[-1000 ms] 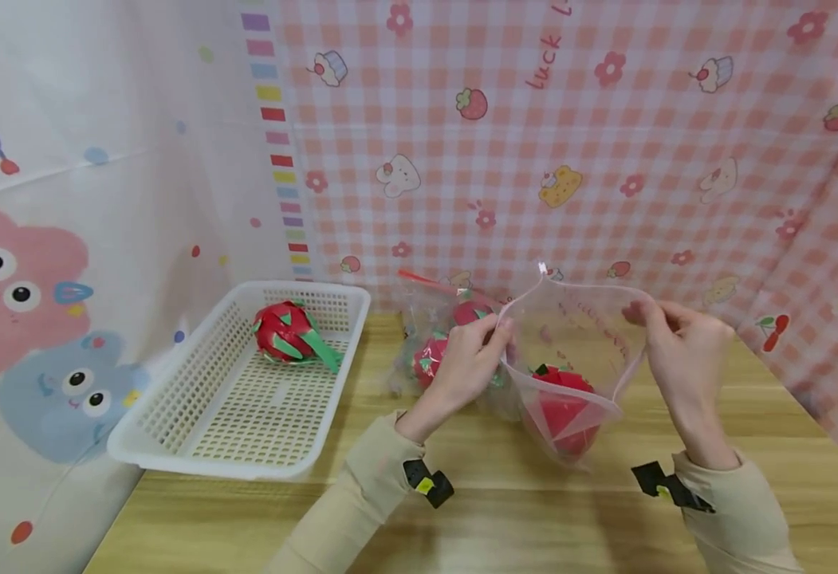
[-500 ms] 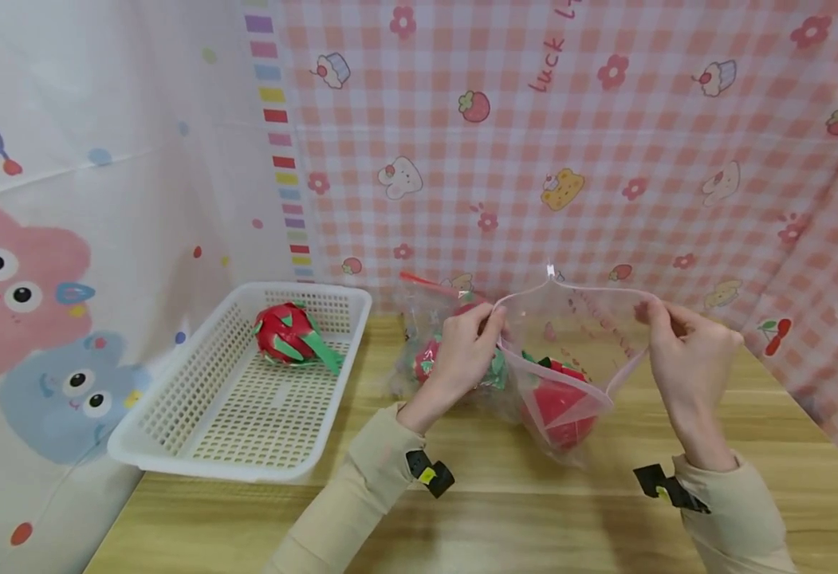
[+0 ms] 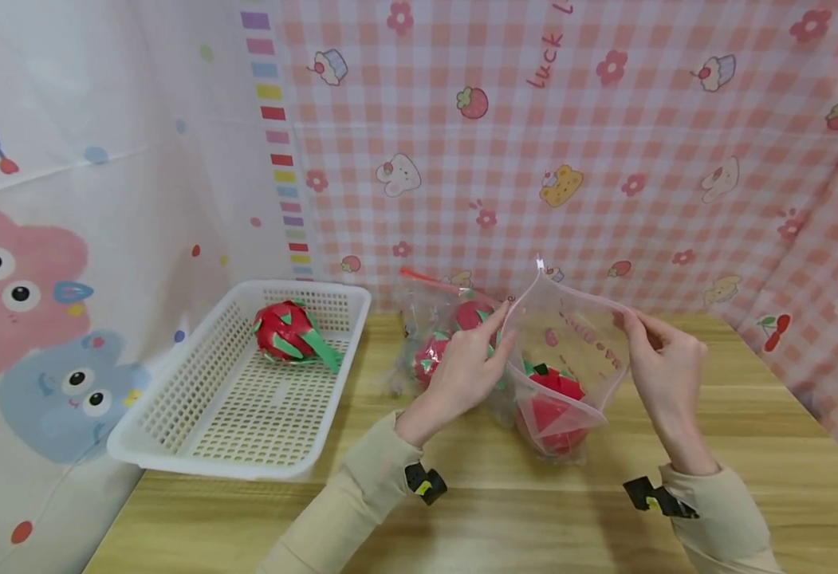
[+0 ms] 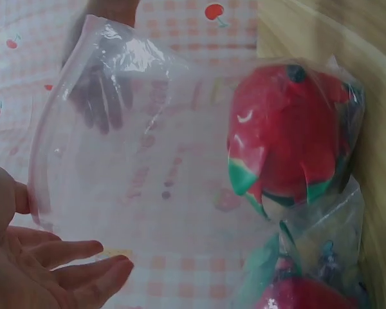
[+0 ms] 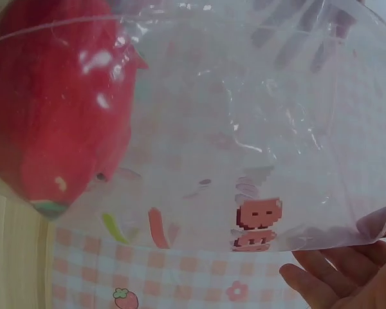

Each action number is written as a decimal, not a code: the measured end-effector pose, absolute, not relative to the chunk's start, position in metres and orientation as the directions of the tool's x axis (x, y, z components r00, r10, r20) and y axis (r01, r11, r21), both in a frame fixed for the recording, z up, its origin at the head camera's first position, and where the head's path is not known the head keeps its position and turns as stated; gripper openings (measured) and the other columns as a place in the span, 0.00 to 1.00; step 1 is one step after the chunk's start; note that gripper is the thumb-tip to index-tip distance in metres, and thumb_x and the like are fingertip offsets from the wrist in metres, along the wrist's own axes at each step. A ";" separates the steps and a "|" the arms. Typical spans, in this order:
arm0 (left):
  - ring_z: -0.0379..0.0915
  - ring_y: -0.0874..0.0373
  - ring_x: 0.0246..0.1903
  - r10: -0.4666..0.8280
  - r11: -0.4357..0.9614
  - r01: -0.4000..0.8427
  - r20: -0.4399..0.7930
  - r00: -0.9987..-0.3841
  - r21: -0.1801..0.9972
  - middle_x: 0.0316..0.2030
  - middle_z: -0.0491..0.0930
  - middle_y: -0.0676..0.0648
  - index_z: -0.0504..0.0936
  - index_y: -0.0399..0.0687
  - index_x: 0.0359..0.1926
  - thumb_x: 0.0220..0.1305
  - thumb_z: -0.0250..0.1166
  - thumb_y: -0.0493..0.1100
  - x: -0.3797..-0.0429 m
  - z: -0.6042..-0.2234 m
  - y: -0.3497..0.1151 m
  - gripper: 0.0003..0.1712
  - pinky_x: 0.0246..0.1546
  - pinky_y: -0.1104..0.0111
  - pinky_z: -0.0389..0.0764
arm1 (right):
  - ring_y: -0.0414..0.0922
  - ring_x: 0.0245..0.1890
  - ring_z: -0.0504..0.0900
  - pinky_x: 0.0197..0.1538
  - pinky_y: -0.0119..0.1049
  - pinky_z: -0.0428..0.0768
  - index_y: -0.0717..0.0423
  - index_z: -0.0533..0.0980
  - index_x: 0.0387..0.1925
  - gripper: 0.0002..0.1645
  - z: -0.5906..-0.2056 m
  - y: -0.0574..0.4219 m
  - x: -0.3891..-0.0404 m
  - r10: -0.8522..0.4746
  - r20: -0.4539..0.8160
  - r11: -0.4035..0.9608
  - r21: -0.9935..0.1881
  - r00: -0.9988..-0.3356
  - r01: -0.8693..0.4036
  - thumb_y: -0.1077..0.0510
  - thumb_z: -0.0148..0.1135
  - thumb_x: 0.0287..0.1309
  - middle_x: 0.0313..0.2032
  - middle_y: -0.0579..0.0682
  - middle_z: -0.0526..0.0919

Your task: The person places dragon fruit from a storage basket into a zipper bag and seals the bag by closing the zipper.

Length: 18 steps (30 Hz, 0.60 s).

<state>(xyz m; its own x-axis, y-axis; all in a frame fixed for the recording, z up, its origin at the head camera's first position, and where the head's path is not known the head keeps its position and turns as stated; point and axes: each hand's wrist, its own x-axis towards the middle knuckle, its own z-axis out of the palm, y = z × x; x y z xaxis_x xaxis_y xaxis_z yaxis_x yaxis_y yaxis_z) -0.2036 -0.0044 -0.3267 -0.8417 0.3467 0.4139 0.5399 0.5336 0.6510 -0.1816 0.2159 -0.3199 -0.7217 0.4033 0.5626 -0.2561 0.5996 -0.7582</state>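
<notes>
A clear zip bag [image 3: 591, 351] with a pink rim and printed pictures stands with its mouth held apart. Inside, at the bottom, lies a red toy dragon fruit [image 3: 555, 422] with green tips; it also fills the right of the bag in the left wrist view. My left hand [image 3: 465, 363] pinches the left side of the rim, its other fingers stretched out behind the bag. On the opposite side my right hand [image 3: 666, 359] pinches the rim between thumb and fingers. The white slider [image 3: 540, 263] sits at the back corner of the mouth.
Behind my left hand lies a second zip bag [image 3: 426, 299] with a red strip, holding more red fruit. A white perforated basket [image 3: 239, 466] on the left contains another dragon fruit [image 3: 285, 331] with a green leaf. A pink checked cloth [image 3: 505, 143] hangs behind the wooden table.
My right hand has moved left and slightly down, so the bag's mouth is narrower. The bag and its fruit have shifted a little left. The left hand has barely moved.
</notes>
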 end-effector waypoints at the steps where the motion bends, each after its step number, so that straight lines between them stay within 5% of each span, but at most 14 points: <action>1: 0.45 0.66 0.07 0.364 0.523 0.540 0.400 -0.841 0.659 0.08 0.55 0.56 0.61 0.43 0.70 0.73 0.48 0.49 -0.202 -0.326 -0.004 0.29 0.08 0.78 0.50 | 0.17 0.26 0.76 0.15 0.21 0.60 0.57 0.84 0.42 0.16 -0.320 0.216 -0.182 0.406 0.559 0.595 -0.762 -0.723 -0.255 0.51 0.59 0.62 0.36 0.46 0.88; 8: 0.48 0.65 0.08 0.443 0.516 0.517 0.304 -0.844 0.683 0.14 0.66 0.50 0.59 0.46 0.71 0.72 0.49 0.52 -0.205 -0.318 -0.012 0.31 0.11 0.77 0.54 | 0.16 0.29 0.76 0.27 0.15 0.69 0.56 0.83 0.45 0.17 -0.318 0.218 -0.178 0.388 0.487 0.575 -0.791 -0.782 -0.207 0.50 0.58 0.63 0.37 0.41 0.87; 13: 0.52 0.62 0.12 0.473 0.610 0.513 0.242 -0.847 0.604 0.16 0.65 0.51 0.61 0.47 0.70 0.72 0.49 0.54 -0.214 -0.306 -0.038 0.31 0.18 0.71 0.64 | 0.16 0.32 0.76 0.32 0.14 0.70 0.56 0.83 0.46 0.17 -0.317 0.220 -0.176 0.356 0.460 0.556 -0.804 -0.813 -0.210 0.51 0.58 0.63 0.31 0.24 0.83; 18: 0.79 0.48 0.31 0.392 0.745 0.443 0.210 -0.896 0.499 0.42 0.82 0.40 0.61 0.47 0.70 0.71 0.50 0.55 -0.232 -0.297 -0.077 0.32 0.39 0.57 0.81 | 0.14 0.34 0.75 0.34 0.13 0.70 0.54 0.83 0.47 0.17 -0.317 0.223 -0.176 0.338 0.449 0.555 -0.805 -0.827 -0.210 0.50 0.58 0.63 0.29 0.19 0.80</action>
<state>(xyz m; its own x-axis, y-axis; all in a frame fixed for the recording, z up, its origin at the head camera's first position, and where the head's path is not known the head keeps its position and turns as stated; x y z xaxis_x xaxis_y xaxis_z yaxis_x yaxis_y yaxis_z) -0.2318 -0.0774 -0.2967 -0.8955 0.3923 0.2100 0.4432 0.7446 0.4992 -0.1758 0.2226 -0.3175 -0.8270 0.3382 0.4491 -0.2103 0.5547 -0.8050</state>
